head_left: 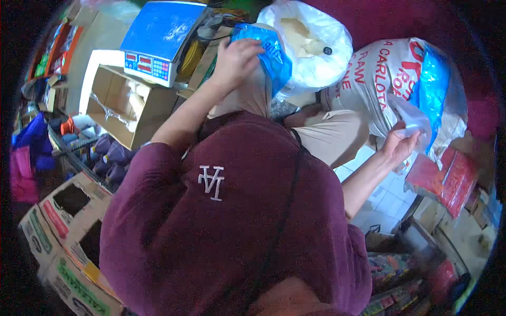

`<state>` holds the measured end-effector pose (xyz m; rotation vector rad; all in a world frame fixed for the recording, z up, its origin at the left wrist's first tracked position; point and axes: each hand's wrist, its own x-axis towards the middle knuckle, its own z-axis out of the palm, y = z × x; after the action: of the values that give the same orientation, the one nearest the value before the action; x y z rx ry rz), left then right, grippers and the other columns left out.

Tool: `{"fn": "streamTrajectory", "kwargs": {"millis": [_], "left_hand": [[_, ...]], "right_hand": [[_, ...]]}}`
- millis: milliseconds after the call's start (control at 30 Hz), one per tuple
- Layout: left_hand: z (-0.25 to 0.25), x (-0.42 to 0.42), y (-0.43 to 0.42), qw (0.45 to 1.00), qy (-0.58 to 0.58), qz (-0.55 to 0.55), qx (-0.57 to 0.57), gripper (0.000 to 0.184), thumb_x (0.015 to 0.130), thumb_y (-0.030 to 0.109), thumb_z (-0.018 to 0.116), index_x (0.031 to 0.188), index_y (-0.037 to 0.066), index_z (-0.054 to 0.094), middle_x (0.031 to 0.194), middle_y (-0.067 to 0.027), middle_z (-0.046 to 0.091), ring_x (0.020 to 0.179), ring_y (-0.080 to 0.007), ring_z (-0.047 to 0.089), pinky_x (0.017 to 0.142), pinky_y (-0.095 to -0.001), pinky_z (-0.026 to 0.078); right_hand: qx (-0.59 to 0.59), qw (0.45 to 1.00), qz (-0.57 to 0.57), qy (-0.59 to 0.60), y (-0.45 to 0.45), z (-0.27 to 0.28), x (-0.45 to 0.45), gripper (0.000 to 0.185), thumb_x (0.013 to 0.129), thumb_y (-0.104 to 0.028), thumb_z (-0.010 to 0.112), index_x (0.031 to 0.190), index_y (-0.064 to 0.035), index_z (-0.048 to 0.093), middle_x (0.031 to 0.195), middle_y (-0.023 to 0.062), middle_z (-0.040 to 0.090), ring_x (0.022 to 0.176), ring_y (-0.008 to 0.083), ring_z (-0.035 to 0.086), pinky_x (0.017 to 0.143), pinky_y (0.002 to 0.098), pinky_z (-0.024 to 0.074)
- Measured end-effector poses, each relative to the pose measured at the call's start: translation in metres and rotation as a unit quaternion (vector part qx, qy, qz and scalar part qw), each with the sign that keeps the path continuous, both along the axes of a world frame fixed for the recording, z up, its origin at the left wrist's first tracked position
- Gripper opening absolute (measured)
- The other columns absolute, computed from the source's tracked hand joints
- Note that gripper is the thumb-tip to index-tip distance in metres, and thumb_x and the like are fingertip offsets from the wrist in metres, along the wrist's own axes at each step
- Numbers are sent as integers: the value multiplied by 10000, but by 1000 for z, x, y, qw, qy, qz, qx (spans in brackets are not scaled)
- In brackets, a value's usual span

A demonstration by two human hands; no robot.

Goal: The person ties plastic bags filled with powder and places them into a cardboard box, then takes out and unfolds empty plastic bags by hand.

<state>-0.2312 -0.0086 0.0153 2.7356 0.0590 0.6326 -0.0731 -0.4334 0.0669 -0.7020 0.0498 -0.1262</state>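
My left hand (238, 62) is at a blue plastic packet (274, 55) that lies over my left knee. Its fingers are curled onto the near edge of the packet. Out to the right, my right hand (399, 144) pinches a thin clear plastic bag (414, 121), which hangs limp beside a large printed sack (377, 84). Between the hands, further forward, stands an open white sack (316, 63) with pale contents and a small dark round object (327, 51) in it.
A digital scale with a blue top (163, 29) stands front left, beside an open cardboard box (118, 102). Dark bottles (113, 158) and flattened cartons (66, 237) are at the left. Red packets (445, 179) lie at the right, by the tiled floor (382, 197).
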Motion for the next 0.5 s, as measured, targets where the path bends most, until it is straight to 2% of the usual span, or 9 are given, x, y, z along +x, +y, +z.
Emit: {"fn": "streamTrajectory", "kwargs": {"millis": [100,133,200,233,300,367,400,467,500], "left_hand": [[49,-18,20,927,89,59,-359,263,847,102,499,1102,123,560,1033,-64,593,933,-155,561,872,-341,410],[43,-21,33,911,-17,-2,-411,292,876,87,455,1161,68,515,978,-52,592,917,-111,537,812,-247,433],[59,-48,42,831,-32,84,-548,229,895,113,454,1098,26,517,925,-27,573,864,-103,533,775,-258,440],[62,-62,47,831,-46,106,-544,229,895,113,454,1098,26,517,925,-27,573,864,-103,533,775,-258,440],[66,-98,60,910,91,188,-357,222,880,211,514,968,11,551,826,-44,558,747,-104,519,707,-257,432],[65,-134,62,985,10,141,-101,227,869,227,537,928,9,564,780,-48,549,722,-112,509,687,-254,424],[84,-149,55,914,123,221,-316,204,858,209,562,909,15,597,837,-37,596,769,-125,555,708,-268,439],[124,-171,33,753,4,172,-635,183,849,182,578,923,17,607,934,-42,623,881,-149,586,776,-299,463],[134,-182,29,674,-93,26,-732,251,840,161,576,1033,2,566,1034,-98,604,989,-208,576,889,-345,447]], "right_hand": [[3,999,32,-41,10,12,9,284,831,-103,576,1109,-65,534,1147,89,565,1081,244,515,974,467,355],[37,997,54,-42,14,15,12,277,839,-98,555,1108,-34,525,1147,109,561,1079,255,515,970,464,359],[168,966,188,-58,10,12,37,265,851,-84,518,1097,14,514,1133,128,562,1066,254,520,963,430,372],[117,979,166,-33,36,35,35,254,856,-69,487,1081,48,508,1110,142,568,1052,247,526,947,393,391],[296,887,350,-61,52,40,69,259,847,-62,499,1079,53,506,1110,145,567,1049,248,526,947,386,393],[232,920,307,-75,100,70,71,235,814,-52,537,1028,45,534,1063,143,584,997,248,546,931,392,409],[186,939,276,-88,121,81,71,207,790,-42,558,979,42,555,1008,140,602,945,241,568,903,384,435],[158,929,313,-117,152,94,63,191,759,-14,598,945,27,579,1001,126,610,922,232,574,907,391,429],[167,916,346,-120,161,94,64,200,751,-8,609,946,23,584,1005,121,612,925,235,574,917,398,422]]}}
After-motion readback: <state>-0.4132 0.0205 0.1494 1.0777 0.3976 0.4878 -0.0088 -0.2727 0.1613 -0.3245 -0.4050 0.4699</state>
